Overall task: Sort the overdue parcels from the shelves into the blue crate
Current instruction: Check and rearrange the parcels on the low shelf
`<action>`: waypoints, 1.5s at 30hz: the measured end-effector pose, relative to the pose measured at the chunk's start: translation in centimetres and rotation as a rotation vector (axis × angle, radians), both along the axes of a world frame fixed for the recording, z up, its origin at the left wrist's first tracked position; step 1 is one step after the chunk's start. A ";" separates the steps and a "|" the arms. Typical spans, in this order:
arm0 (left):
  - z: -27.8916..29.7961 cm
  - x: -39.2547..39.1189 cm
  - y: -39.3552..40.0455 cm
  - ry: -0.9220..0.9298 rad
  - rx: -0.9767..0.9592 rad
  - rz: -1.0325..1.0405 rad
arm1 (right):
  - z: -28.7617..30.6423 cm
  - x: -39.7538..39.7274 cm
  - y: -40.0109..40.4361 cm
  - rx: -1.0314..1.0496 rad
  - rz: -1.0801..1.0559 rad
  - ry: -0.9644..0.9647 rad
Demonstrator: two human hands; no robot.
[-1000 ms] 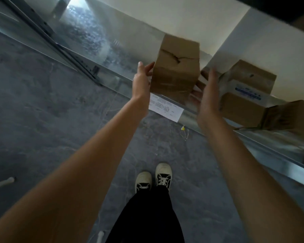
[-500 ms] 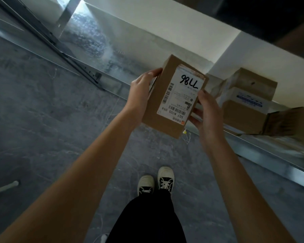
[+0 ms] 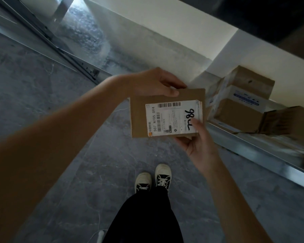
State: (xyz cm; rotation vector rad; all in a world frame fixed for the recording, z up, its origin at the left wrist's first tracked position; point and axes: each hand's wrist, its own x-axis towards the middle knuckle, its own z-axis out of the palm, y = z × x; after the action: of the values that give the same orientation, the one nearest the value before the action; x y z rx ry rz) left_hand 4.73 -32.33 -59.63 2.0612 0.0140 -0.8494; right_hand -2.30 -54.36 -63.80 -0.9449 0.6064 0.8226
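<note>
A flat brown cardboard parcel (image 3: 167,113) is held in the air above the grey stone floor (image 3: 42,81), just in front of the metal shelf edge (image 3: 253,148). Its broad face is turned upward, and a white shipping label (image 3: 172,118) with barcodes and black handwritten marks is seen on it. The far edge is gripped by the left hand (image 3: 153,83), the thumb being pressed on the top face and the fingers curled behind. The near right corner is pinched by the right hand (image 3: 198,139), the thumb being laid on the label and the fingers tucked beneath. Beside the parcel, on the shelf, a brown carton banded with white tape (image 3: 240,100) and a darker brown box (image 3: 288,121) are stacked close together. Below, white canvas shoes (image 3: 153,178) and black trousers (image 3: 144,216) are seen.
</note>
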 end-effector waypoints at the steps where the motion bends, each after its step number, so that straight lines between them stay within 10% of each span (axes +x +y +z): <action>1: -0.7 -0.4 -0.2 -0.117 0.077 0.073 | -0.4 -0.4 0.0 0.011 -0.028 -0.015; 5: -2.0 -5.0 -1.0 -0.444 0.036 0.814 | -1.7 -1.3 0.0 0.074 -0.066 -0.049; 10: -3.8 -9.5 -2.5 -0.008 -0.292 1.379 | -1.3 -0.6 0.0 0.084 -0.020 -0.054; 16: -4.0 -7.8 -1.2 -0.033 -0.396 1.300 | -0.3 2.5 -0.8 -0.322 0.306 0.120; 22: -3.3 -2.8 -0.8 0.012 -0.189 1.065 | -0.6 5.4 -0.4 -0.180 0.481 0.372; 36: -10.8 -0.4 1.0 -0.173 -0.018 1.200 | -5.6 9.5 7.1 -0.731 0.348 -0.198; 41: -6.9 -1.2 -5.1 -0.642 0.031 1.247 | -1.2 8.4 -0.7 -1.103 0.008 -0.843; 45: -6.4 -0.4 -13.9 -0.262 -0.269 1.048 | -1.8 8.9 -10.1 -1.405 -0.176 -0.708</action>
State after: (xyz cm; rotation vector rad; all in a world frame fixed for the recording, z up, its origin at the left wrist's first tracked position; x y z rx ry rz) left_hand 4.33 -46.27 -66.07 1.5627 0.7248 0.0701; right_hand 6.57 -64.51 -65.58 -2.2664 0.5758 -0.2782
